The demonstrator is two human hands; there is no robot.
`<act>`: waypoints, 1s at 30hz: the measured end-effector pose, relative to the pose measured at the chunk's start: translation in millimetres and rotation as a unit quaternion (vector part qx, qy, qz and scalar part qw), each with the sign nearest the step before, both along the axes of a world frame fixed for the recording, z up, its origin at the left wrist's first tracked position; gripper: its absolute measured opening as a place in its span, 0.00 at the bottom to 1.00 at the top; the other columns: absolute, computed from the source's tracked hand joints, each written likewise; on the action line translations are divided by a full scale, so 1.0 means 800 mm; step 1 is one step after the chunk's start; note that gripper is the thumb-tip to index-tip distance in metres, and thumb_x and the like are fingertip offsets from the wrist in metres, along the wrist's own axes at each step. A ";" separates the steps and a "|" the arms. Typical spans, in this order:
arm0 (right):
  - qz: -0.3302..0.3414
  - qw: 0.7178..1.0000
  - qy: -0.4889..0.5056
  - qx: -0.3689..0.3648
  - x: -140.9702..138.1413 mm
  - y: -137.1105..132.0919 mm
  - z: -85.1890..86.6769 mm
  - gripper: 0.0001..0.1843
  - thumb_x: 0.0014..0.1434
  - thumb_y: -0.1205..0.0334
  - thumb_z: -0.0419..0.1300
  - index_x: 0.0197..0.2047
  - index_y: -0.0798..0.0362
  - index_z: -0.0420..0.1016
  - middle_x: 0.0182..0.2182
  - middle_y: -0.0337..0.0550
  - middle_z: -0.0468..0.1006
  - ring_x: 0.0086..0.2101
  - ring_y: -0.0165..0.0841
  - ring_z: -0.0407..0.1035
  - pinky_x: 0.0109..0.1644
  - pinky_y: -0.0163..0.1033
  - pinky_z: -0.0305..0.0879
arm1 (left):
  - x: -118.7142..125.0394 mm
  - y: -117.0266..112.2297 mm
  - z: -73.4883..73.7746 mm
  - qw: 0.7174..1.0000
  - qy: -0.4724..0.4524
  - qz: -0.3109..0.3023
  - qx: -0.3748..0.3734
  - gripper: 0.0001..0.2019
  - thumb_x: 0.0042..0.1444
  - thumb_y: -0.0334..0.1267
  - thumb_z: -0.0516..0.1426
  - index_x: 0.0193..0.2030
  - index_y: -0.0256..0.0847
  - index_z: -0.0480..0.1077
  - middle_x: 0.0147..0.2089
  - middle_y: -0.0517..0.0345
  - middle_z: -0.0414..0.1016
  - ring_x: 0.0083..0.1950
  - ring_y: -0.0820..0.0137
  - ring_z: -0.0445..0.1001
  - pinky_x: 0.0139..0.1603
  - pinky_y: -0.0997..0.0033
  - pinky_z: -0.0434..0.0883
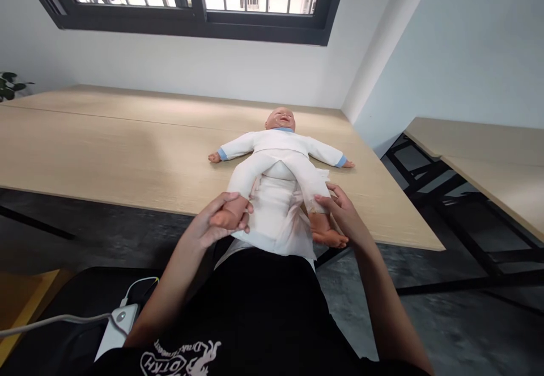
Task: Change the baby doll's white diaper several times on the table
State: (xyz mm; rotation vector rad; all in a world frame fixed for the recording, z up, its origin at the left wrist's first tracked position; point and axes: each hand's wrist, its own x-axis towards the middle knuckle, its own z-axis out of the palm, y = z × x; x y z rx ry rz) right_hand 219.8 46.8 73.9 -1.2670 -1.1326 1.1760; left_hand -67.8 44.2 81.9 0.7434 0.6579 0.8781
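Note:
A baby doll (pixel 280 142) in a white top with blue collar and cuffs lies face up, its head toward the wall and its arms spread. Between its parted legs a white diaper (pixel 274 217) is laid out flat and reaches over the table's front edge. My left hand (pixel 221 217) is wrapped round the doll's lower leg on the left, near the foot. Around the other lower leg, just above the foot, my right hand (pixel 338 206) has closed, thumb on top. Both doll feet hang at the table edge, close to my body.
The doll lies on a light wooden table (pixel 106 138) beneath a barred window (pixel 204 21). Another table (pixel 497 155) stands at the right. On a black chair (pixel 76 291) at the lower left rests a white device (pixel 117 328) with cables. A plant (pixel 11 87) shows at the far left.

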 end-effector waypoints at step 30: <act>-0.010 0.706 -0.613 0.354 -0.050 -0.050 -0.023 0.24 0.74 0.52 0.47 0.64 0.59 0.66 0.61 0.61 0.70 0.61 0.51 0.64 0.64 0.56 0.62 | -0.008 0.016 -0.023 0.972 0.201 0.103 0.063 0.30 0.44 0.47 0.73 0.53 0.40 0.71 0.55 0.51 0.77 0.58 0.62 0.74 0.53 0.71 0.70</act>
